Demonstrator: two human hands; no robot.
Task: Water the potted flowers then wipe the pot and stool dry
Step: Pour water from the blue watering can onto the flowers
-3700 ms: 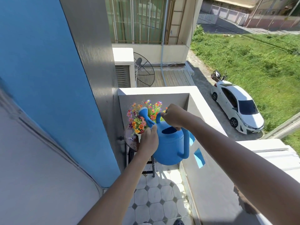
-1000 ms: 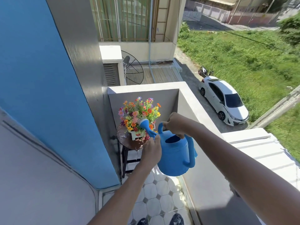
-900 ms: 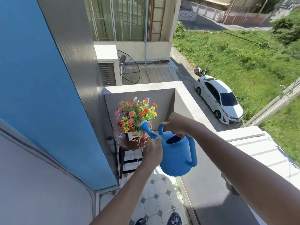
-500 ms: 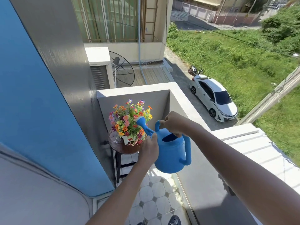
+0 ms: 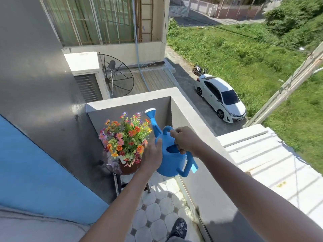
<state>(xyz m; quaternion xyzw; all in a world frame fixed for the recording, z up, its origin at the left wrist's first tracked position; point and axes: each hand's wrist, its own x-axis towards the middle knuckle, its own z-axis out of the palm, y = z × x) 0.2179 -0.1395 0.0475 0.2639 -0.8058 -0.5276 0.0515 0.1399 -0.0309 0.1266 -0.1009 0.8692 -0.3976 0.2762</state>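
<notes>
Since the earlier frames, the blue plastic watering can (image 5: 172, 161) has been tipped back upright, so that its rose-tipped spout (image 5: 152, 117) now points up and away beside the bunch of small multicoloured flowers (image 5: 125, 135) instead of down into it.

From the head view, the can is held just to the right of the flowers. The top handle is gripped by the right hand (image 5: 186, 141), its fingers curled round it; the left hand (image 5: 152, 158) is pressed flat against the can's side, fingers fairly straight. The flowers stand in a small white pot (image 5: 121, 159) on a round brown-topped stool with dark metal legs (image 5: 129, 169), set in the balcony corner.

The watering step is judged to be ending. Next, the can would need to be set down and a cloth found; none is seen.

Counted: one can, one pot, one stool, two hands, one dark shoe (image 5: 178, 228).
</notes>
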